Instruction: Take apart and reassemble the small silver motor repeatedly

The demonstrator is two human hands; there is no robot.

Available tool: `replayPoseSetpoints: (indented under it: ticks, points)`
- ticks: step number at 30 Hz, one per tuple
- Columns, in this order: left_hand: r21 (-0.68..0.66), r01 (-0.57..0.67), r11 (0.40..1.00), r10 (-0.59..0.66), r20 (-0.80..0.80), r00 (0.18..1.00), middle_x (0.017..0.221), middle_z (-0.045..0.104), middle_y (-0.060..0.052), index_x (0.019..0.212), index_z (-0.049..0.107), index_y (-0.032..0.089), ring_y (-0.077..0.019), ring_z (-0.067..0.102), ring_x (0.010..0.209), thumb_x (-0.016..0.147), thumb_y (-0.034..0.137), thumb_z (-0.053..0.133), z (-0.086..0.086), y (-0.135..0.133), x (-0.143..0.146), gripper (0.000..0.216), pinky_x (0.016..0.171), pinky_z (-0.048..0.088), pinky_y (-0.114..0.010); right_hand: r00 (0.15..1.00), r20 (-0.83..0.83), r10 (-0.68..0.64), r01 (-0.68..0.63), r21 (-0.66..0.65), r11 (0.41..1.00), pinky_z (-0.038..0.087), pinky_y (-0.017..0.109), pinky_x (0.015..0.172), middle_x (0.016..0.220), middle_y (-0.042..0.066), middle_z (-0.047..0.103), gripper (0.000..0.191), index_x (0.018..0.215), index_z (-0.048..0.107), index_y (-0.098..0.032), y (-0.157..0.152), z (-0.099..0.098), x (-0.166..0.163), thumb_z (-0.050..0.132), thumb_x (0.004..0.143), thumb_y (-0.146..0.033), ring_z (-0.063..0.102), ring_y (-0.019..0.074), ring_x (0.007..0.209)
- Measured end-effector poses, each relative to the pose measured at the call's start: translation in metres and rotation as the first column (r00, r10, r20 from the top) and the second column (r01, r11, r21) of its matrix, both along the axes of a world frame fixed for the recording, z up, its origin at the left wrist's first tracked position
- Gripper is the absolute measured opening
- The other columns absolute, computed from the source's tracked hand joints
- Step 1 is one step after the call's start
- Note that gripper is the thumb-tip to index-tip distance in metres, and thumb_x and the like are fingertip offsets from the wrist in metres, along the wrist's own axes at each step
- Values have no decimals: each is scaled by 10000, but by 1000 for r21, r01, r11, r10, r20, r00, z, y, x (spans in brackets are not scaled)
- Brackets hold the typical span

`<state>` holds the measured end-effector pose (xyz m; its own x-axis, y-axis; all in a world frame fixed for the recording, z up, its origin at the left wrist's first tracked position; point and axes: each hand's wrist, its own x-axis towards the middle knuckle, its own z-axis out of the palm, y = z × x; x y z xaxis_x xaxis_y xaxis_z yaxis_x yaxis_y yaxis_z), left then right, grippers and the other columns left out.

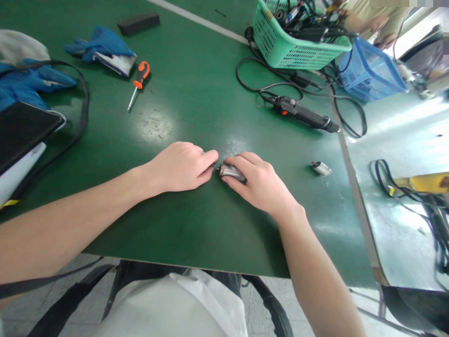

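My right hand (pixel 257 180) is closed around a small silver cylinder, seemingly a small electric motor (pixel 232 172), lying low over the green table with its thin shaft end pointing left. Just left of that end, the thumb and fingers of my left hand (pixel 185 166) are pinched together. Whatever they grip, if anything, is too small or hidden to name. A second small silver cylinder (pixel 322 168) lies on the table to the right of my right hand.
An orange-and-black screwdriver (pixel 139 84), a blue work glove (pixel 105 47) and a dark block (pixel 139 23) lie at the left. A corded electric screwdriver (pixel 305 113), a filled green basket (pixel 298 51) and a blue basket (pixel 372 75) are at the right. Another person's hands (pixel 380 30) show behind.
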<state>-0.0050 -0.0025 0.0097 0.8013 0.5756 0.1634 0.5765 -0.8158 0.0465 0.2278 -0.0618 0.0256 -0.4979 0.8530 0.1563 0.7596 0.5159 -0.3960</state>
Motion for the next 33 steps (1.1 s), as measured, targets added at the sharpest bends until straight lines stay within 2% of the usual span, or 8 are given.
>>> replayPoseSetpoints:
  ticks: [33]
  points:
    - [54, 61, 997, -61, -11, 998, 728, 697, -58, 912, 669, 183, -226, 680, 665, 1022, 334, 445, 1, 0, 0, 292, 620, 447, -325, 1000, 21, -16, 16, -27, 1000, 522, 408, 899, 1089, 98, 689, 216, 1201, 623, -208, -1, 2, -2, 606, 999, -284, 632, 284, 1036]
